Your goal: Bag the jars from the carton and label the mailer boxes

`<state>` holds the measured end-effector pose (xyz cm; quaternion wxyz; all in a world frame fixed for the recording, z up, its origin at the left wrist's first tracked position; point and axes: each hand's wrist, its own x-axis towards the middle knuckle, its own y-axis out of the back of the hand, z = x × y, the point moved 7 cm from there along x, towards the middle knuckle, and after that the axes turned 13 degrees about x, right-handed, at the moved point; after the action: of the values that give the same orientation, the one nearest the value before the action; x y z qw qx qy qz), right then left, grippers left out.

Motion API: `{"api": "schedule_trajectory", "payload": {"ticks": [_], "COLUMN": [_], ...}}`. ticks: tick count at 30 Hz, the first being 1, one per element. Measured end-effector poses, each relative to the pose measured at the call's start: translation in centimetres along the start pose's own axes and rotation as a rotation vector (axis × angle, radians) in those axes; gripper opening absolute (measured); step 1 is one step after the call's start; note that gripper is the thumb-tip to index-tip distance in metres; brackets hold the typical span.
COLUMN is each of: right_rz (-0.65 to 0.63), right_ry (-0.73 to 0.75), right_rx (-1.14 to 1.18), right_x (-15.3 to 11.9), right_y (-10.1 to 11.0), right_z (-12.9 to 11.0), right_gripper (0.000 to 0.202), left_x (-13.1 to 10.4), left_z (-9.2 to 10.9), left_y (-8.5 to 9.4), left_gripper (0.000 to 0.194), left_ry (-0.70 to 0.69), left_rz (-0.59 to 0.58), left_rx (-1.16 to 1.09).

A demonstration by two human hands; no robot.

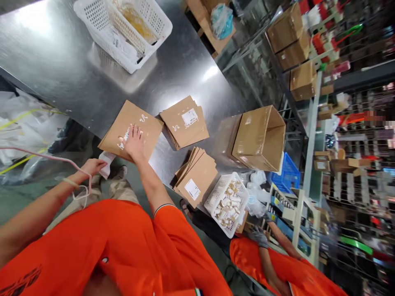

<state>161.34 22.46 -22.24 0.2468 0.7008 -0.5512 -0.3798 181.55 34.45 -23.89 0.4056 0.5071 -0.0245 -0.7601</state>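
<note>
My left hand (93, 167) pinches a small white piece of paper (106, 163) beside the near edge of the metal table. A pinkish cord (61, 159) passes by that wrist. Fingers spread, my right hand (135, 143) lies flat on a brown cardboard piece (126, 117) with white printing, partly covering the print. The cardboard overhangs the table edge a little. Just right of it lies a stack of flat cardboard (185, 123) with a white label on top. Closer to the edge, a fanned second stack (197, 174) also bears a white label.
A divided white basket (132, 61) stands on the metal table (68, 88). An open carton (256, 139) sits to the right, near a white basket of small parts (226, 203). A co-worker's gloved hand (259, 237) is at lower right. Clear plastic bags (21, 131) lie left.
</note>
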Motion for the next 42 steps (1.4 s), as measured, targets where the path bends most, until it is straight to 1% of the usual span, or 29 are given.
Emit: {"api": "schedule_trajectory", "payload": {"ticks": [1,2,3,5,6,7,9,11,15,18,20,22,24,26,27,28,29,30,31,33,34,35,36,37,38,39,40,41,42], "right_rz": [0.054,0.141,0.245,0.423,0.464,0.474,0.456,0.465,0.461,0.488,0.493,0.477,0.481,0.499,0.509,0.530,0.568,0.621,0.695,0.844,0.877,0.877,0.859,0.817,0.750,0.650,0.513,0.343,0.118], "right_ry": [-0.034,-0.091,-0.172,-0.405,-0.519,-0.608,-0.688,-0.676,-0.578,-0.638,-0.677,-0.667,-0.639,-0.604,-0.585,-0.563,-0.537,-0.517,-0.490,-0.486,-0.507,-0.538,-0.575,-0.583,-0.551,-0.475,-0.359,-0.216,-0.079], "right_rx": [0.036,0.077,0.124,0.227,0.272,0.310,0.355,0.367,0.369,0.358,0.374,0.409,0.446,0.489,0.509,0.525,0.539,0.545,0.553,0.559,0.544,0.504,0.427,0.352,0.297,0.287,0.326,0.425,0.564], "right_x": [-0.5,-1.2,-2.3,-5.0,-6.4,-7.5,-9.0,-9.6,-9.2,-9.0,-8.9,-8.7,-8.6,-8.8,-9.0,-9.1,-9.4,-9.6,-9.8,-10.3,-10.4,-10.3,-10.2,-10.0,-9.7,-9.4,-9.2,-9.2,-9.6], "right_y": [0.9,2.2,3.7,5.9,6.4,6.4,5.7,4.9,3.6,3.7,3.8,3.6,3.4,3.7,4.2,5.3,6.9,9.1,11.8,17.6,20.1,22.1,23.4,23.9,23.4,21.7,19.0,15.4,11.0], "right_z": [0.8,1.9,3.4,6.5,7.8,8.6,9.0,8.3,6.3,6.3,6.3,5.9,5.4,5.3,5.6,6.1,6.9,8.0,9.2,11.9,13.0,13.8,14.1,13.7,12.7,11.0,8.8,6.1,3.1], "right_gripper": [0.079,0.076,0.073,0.067,0.062,0.056,0.041,0.034,0.047,0.051,0.046,0.040,0.045,0.056,0.060,0.062,0.061,0.060,0.059,0.061,0.063,0.063,0.062,0.061,0.060,0.057,0.053,0.045,0.035], "left_x": [0.0,0.0,0.1,0.4,0.7,1.0,1.5,1.7,1.3,1.1,1.0,0.7,0.2,-0.6,-1.1,-1.6,-2.1,-2.5,-2.9,-3.7,-4.1,-4.4,-4.7,-5.0,-5.3,-5.6,-5.8,-6.0,-6.1], "left_z": [0.0,-0.1,-0.1,0.0,0.1,0.3,0.7,1.0,0.9,0.7,0.6,0.9,1.2,1.3,1.4,1.4,1.5,1.7,1.8,1.9,1.8,1.7,1.6,1.6,1.6,1.6,1.6,1.6,1.5], "left_y": [0.6,1.1,1.7,2.8,3.3,3.7,4.1,4.1,5.0,6.3,6.9,7.1,7.0,6.6,6.2,5.7,5.0,4.4,3.9,3.4,3.2,3.1,2.9,2.6,2.2,2.0,1.8,1.8,1.8], "left_gripper": [0.018,0.023,0.032,0.051,0.057,0.058,0.052,0.045,0.045,0.047,0.049,0.051,0.058,0.074,0.084,0.094,0.101,0.105,0.104,0.090,0.085,0.083,0.084,0.087,0.092,0.097,0.100,0.103,0.106], "left_ry": [0.005,0.014,0.026,0.037,0.038,0.038,0.043,0.053,0.043,0.084,0.119,0.113,0.072,0.035,0.018,-0.004,-0.028,-0.052,-0.074,-0.098,-0.097,-0.091,-0.085,-0.082,-0.083,-0.090,-0.103,-0.120,-0.129], "left_rz": [0.044,0.088,0.128,0.215,0.257,0.290,0.329,0.337,0.405,0.469,0.462,0.416,0.371,0.351,0.334,0.306,0.271,0.237,0.212,0.214,0.230,0.238,0.234,0.218,0.197,0.179,0.172,0.174,0.184], "left_rx": [0.016,0.026,0.036,0.035,0.025,0.011,-0.017,-0.028,-0.099,-0.152,-0.200,-0.278,-0.345,-0.402,-0.445,-0.504,-0.571,-0.632,-0.673,-0.688,-0.668,-0.651,-0.645,-0.656,-0.684,-0.728,-0.786,-0.852,-0.919]}}
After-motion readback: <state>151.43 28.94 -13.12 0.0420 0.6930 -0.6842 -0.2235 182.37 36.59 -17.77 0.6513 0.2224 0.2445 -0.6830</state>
